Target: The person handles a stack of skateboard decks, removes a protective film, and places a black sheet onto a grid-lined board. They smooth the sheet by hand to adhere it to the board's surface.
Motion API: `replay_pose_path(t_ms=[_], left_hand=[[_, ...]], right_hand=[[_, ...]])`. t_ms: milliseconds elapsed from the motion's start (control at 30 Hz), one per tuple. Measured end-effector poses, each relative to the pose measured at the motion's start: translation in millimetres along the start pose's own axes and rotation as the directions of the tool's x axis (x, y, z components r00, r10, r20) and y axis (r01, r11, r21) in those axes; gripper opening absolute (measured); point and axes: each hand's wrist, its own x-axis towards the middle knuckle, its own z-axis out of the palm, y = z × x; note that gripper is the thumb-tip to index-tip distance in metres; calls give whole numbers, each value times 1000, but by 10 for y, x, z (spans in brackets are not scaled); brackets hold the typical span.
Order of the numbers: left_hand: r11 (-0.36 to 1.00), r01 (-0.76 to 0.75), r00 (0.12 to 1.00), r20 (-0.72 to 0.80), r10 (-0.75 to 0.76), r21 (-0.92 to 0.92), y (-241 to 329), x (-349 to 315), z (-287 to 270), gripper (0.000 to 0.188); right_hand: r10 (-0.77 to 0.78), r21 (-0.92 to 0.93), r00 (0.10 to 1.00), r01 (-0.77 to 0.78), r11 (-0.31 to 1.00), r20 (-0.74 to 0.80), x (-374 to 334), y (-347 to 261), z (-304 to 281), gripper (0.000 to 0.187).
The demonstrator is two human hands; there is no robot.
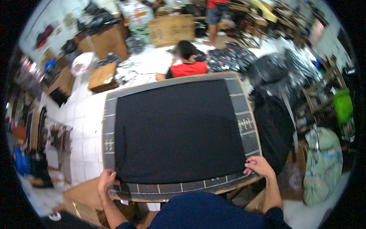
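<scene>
A large piece of black cloth (177, 131) lies spread almost flat over a dark table (163, 188) with pale marking lines along its borders. My left hand (107, 179) is at the cloth's near left corner, fingers curled and closed on its edge. At the near right corner, my right hand (260, 166) has thumb and fingers bent together on the cloth's edge. The fingertips of both hands show only in part. Slight ripples run along the left side of the cloth.
Beyond the table's far edge sits a person in a red and black top (188, 68). A big black bundle (272, 128) lies against the table's right side. A cardboard box (84, 198) stands by the near left corner. A pale green sack (324, 164) is farther right.
</scene>
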Motion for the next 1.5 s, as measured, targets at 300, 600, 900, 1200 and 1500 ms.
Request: replay_pose_path(t_ms=[300, 600, 900, 1200, 1500], left_hand=[[898, -196, 981, -67, 184, -393, -193, -217, 17, 11], [913, -264, 962, -152, 227, -312, -396, -136, 44, 12], [933, -204, 959, -253, 129, -297, -394, -121, 139, 10], [999, -29, 993, -117, 30, 15, -10, -122, 63, 8], [950, -214, 825, -479, 301, 228, 758, 818, -480, 40]], right_hand=[[-355, -285, 901, 282, 916, -248, -223, 209, 225, 18], [-336, -310, 915, 260, 915, -223, -265, 183, 187, 15], [-322, -343, 933, 253, 905, -160, -209, 172, 143, 17], [-60, -303, 996, 77, 950, 65, -19, 12, -64, 12], [-345, -437, 911, 221, 872, -226, 770, -760, -424, 17]])
